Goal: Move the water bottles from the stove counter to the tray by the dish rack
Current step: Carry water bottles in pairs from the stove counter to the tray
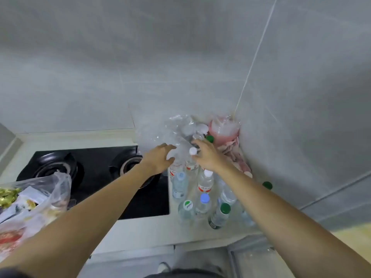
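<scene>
Water bottles [200, 189] clustered upright at counter's [140, 227] right end, beside stove [96, 177].
Both hands reach the back row: left hand [158, 159] loosely open, touching a clear bag [160, 133]; right hand [206, 155] curled at white cap [193, 151], hold uncertain. I judge them light, slick, squashy; take the neck.

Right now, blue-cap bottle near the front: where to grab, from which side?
Take the blue-cap bottle around its neck just under the cap, coming straight down from above. It stands upright, hemmed in by other bottles, so only its top looks free for fingers.

black stove [100, 177], green-capped bottle [219, 215], pink bag [223, 129]
</scene>
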Demonstrator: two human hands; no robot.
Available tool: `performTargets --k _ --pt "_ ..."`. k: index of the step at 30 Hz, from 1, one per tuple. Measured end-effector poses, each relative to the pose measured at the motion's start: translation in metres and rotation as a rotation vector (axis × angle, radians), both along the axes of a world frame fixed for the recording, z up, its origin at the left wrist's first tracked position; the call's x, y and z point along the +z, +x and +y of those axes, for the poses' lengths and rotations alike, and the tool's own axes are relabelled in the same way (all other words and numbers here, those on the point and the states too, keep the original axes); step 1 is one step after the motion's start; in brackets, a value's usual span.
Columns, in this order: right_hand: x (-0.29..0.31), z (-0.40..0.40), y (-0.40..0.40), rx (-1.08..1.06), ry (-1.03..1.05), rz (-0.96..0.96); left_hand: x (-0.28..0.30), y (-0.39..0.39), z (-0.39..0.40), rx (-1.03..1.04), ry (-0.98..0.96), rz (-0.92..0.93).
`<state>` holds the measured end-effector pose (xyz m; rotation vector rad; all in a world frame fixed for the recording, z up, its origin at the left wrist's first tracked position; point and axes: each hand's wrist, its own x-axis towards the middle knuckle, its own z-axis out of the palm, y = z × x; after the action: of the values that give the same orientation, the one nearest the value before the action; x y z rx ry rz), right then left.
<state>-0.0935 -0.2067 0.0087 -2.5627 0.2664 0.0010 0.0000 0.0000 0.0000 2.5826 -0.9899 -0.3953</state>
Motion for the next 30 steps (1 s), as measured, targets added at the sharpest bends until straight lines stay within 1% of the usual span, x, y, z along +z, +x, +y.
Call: performTargets --k 6,10,14,19,25,30 --pt "-0.025 -0.011 0.031 0.027 -0.082 0.145 -0.025 0.013 -0.018 0.04 0.123 0.085" --pt "-0.037 -0.015 0.049 0.092 -0.162 0.181 -0.034 0.021 -0.032 -0.005 0.188 0.074" --pt "-0.041 -0.017 0.064 0.128 -0.243 0.188 -0.039 0.027 -0.042 -0.058 0.203 0.046" --pt "-0.042 -0.024 0.07 0.177 -0.305 0.191 -0.045 0.029 -0.039 -0.109 0.155 0.014" --pt "-0.033 -0.02 0.062 0.219 -0.29 0.14 -0.041 0.025 -0.032 -0.107 0.149 -0.007" --pt "-0.005 -0.023 0.058 0.248 -0.16 0.024 -0.01 0.03 -0.015 -0.031 0.051 0.009"
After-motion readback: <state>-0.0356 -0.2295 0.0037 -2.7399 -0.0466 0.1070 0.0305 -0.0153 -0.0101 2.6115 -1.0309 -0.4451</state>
